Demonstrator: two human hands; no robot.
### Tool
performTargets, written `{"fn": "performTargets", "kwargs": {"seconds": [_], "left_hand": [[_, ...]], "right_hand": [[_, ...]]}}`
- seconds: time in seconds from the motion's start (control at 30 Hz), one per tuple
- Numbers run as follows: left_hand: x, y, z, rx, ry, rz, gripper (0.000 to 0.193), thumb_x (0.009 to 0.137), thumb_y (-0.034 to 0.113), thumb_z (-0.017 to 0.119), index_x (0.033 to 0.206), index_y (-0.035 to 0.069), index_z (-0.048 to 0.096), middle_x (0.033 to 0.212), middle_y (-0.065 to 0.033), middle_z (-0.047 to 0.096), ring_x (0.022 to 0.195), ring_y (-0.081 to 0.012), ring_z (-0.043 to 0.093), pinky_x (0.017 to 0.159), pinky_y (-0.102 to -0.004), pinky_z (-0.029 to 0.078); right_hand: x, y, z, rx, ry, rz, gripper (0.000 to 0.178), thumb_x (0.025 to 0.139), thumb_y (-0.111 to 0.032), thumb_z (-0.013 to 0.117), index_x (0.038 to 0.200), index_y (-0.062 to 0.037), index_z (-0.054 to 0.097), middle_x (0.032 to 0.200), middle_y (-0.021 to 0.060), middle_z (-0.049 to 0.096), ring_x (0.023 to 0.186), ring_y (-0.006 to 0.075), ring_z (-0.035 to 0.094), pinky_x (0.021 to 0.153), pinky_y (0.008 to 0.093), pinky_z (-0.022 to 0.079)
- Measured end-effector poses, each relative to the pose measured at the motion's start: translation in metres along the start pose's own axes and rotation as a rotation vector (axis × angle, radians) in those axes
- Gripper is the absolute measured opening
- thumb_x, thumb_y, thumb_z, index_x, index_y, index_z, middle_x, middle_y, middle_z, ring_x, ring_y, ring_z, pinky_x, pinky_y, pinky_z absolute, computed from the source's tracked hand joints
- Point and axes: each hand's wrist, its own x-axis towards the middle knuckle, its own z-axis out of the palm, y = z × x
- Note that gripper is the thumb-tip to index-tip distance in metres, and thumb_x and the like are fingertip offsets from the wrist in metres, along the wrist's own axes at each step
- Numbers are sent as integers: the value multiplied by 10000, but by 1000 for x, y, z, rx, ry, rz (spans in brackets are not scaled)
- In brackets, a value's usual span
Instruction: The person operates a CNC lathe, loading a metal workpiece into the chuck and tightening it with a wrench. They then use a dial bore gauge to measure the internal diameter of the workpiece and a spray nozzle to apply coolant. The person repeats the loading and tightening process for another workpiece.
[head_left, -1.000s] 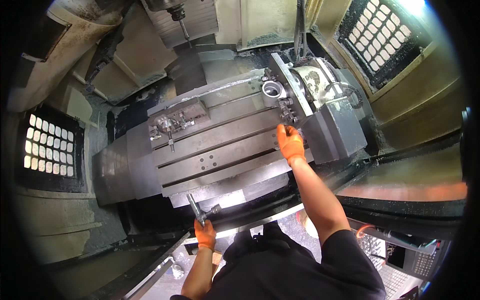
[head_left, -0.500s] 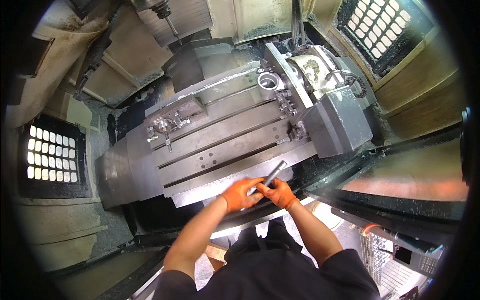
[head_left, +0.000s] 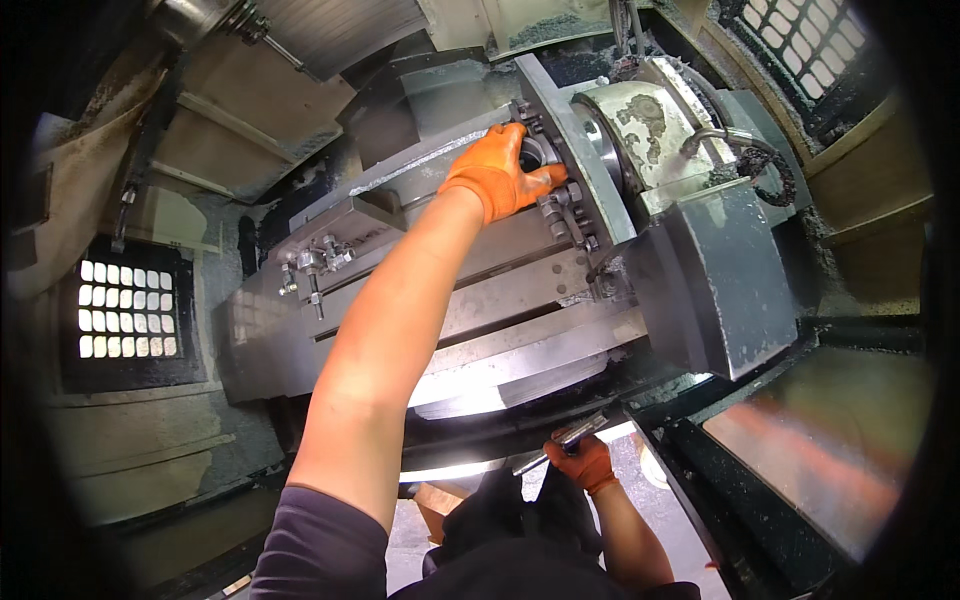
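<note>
My left hand (head_left: 498, 178), in an orange glove, reaches far over the machine bed. Its thumb and fingers are wrapped round a hollow metal cylinder (head_left: 537, 153) mounted beside the upright plate (head_left: 570, 140); part of the cylinder is hidden behind the glove. Down near my body, my right hand (head_left: 583, 460), also gloved in orange, is closed round a bar-shaped metal tool (head_left: 584, 430). The tool slants up to the right, and its exact kind cannot be made out.
The slotted steel bed (head_left: 500, 312) carries a block with bolts and clamps (head_left: 318, 262) at left. A rotary unit (head_left: 640, 125) with a grey housing (head_left: 720, 270) stands at right. A spindle with a slender tool (head_left: 262, 30) hangs at upper left. Metal chips lie along the walls.
My left hand has let go of the bar-shaped tool and moved up and forward to the hollow cylinder. My right hand has dropped toward my body with the tool. The view has shifted.
</note>
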Motion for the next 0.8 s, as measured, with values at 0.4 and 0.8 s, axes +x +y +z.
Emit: {"fn": "performTargets", "kwargs": {"seconds": [0.4, 0.8], "left_hand": [[-7, -5, 20, 130, 246, 59, 671, 892, 589, 690, 1307, 72, 592, 1285, -161, 632, 1123, -378, 673, 937, -458, 553], [3, 2, 19, 179, 151, 1, 885, 980, 665, 526, 1583, 28, 405, 1631, -218, 414, 1518, -353, 390, 1237, -425, 326]], "right_hand": [[10, 9, 3, -128, 17, -197, 411, 797, -493, 862, 977, -131, 787, 876, 88, 767, 843, 326, 744, 771, 445, 605], [-134, -3, -27, -214, 103, 360, 439, 878, -543, 761, 981, -117, 770, 889, 137, 757, 826, 343, 727, 734, 425, 554]]}}
